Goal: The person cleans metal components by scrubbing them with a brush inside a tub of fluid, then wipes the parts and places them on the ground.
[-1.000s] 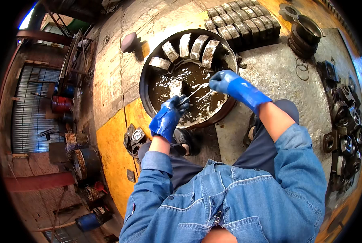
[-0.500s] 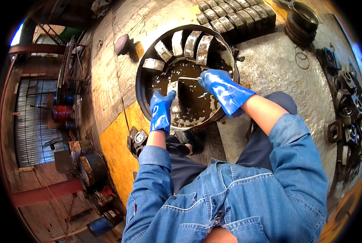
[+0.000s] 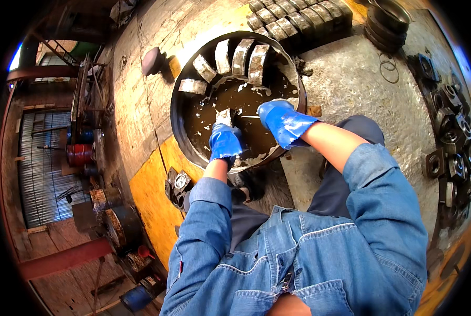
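"While the right hand (image 3: 278, 119) grips a rod (image 3: 250, 116) at four o'clock in the tub (image 3: 176, 113), where's the left hand (image 3: 226, 140)?"
"On a block (image 3: 224, 116) at seven o'clock; I can't tell whether it's gripping"

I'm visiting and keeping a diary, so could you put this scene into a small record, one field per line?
Left hand: gloved in glossy blue, at a grey-white metal block; its grip is hidden
Right hand: gloved likewise, closed on a thin, straight, pale rod pointing left towards that block
Container: round, black tub with murky brown liquid
Along its far wall: five curved, grey metal blocks
Beyond it: rows of similar blocks
Far right: dark metal parts with round holes
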The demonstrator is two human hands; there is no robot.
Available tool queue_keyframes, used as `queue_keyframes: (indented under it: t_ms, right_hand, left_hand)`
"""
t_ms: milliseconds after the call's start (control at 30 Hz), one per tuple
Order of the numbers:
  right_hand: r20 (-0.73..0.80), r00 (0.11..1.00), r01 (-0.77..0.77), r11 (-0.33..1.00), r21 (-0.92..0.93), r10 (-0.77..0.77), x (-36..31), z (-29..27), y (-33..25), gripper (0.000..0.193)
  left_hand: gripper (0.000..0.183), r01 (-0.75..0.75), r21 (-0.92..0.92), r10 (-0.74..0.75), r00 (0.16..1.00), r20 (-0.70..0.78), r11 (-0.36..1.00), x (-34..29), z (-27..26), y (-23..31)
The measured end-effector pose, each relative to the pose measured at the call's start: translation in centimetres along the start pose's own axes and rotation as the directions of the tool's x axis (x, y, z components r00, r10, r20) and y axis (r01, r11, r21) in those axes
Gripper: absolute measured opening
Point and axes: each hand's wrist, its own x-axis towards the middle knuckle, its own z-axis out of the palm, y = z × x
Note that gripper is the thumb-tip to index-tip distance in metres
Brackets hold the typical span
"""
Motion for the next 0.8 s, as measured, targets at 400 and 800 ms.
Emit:
queue_keyframes:
  t_ms: [400,800]
  right_hand:
    - [-0.074,0.995,-0.062,0.998,-0.009,0.061,-1.1,0.2,-3.5,0.051]
    - [-0.102,0.994,0.016,0.994,-0.109,-0.027,0.0,0.7,-7.0,0.030]
  left_hand:
    - [0.065,-0.008,-0.050,0.008,1.000,0.003,0.999,-0.4,-1.2,-3.4]
    - [0.068,0.030,-0.370,-0.005,0.998,0.069,0.928,3.2,0.4,-10.8]
